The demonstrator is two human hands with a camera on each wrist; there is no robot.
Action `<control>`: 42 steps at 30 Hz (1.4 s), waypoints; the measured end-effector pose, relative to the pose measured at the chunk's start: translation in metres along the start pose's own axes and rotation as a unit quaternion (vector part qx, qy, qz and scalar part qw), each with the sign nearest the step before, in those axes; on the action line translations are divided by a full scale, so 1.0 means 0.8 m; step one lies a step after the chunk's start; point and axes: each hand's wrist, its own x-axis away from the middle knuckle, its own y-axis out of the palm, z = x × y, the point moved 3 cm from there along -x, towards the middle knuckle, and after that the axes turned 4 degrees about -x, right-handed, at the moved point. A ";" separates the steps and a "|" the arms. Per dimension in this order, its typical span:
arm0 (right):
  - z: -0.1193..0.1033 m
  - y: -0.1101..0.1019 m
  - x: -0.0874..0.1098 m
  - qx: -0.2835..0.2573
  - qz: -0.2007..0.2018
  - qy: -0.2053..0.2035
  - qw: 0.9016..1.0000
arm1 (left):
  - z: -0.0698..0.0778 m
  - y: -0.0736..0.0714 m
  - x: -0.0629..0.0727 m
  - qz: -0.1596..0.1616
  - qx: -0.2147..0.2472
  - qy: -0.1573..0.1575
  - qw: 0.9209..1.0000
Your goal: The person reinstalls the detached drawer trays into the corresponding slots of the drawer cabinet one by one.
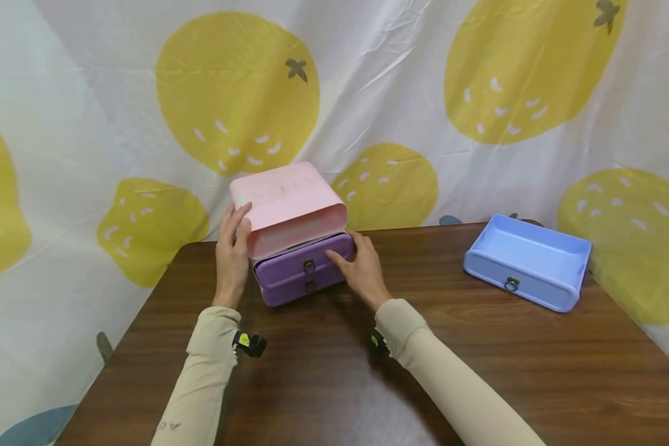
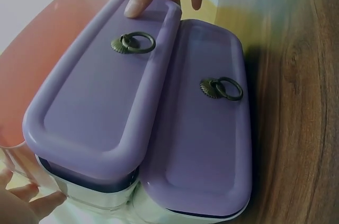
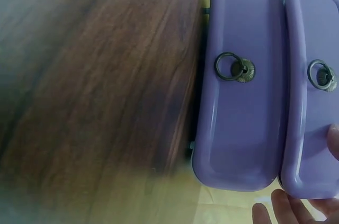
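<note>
Two purple drawers sit one above the other in the left-centre of the head view, each with a bronze ring pull. The upper purple drawer (image 2: 100,86) stands slightly out of its pale casing (image 2: 100,197), ahead of the lower purple drawer (image 2: 198,123). On top of them rests a tilted pink casing (image 1: 287,195), its front hollow. My left hand (image 1: 234,257) lies along the left side of the stack, fingers extended against the pink casing. My right hand (image 1: 365,269) is at the other end, its thumb pressing the upper drawer's front and its fingers by the side.
Toward the right of the brown wooden table (image 1: 451,371) lies a light-blue drawer (image 1: 535,254), hollow side up, with a ring pull on its front. Behind the table hangs a white cloth (image 1: 362,74) printed with yellow fruit.
</note>
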 end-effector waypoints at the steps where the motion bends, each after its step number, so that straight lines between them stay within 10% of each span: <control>1: -0.001 0.000 -0.001 0.001 0.003 0.004 1.000 | 0.001 0.000 0.000 0.000 0.001 0.001 1.000; 22: 0.005 -0.015 0.000 0.037 -0.003 0.031 0.999 | -0.001 0.004 0.000 0.016 -0.005 -0.002 1.000; 32: 0.018 -0.078 0.017 0.147 -0.028 0.016 0.989 | -0.001 0.004 0.004 0.014 0.001 -0.010 1.000; 42: 0.040 -0.162 0.032 0.265 0.035 -0.062 0.962 | 0.000 0.003 0.000 0.018 0.000 -0.017 1.000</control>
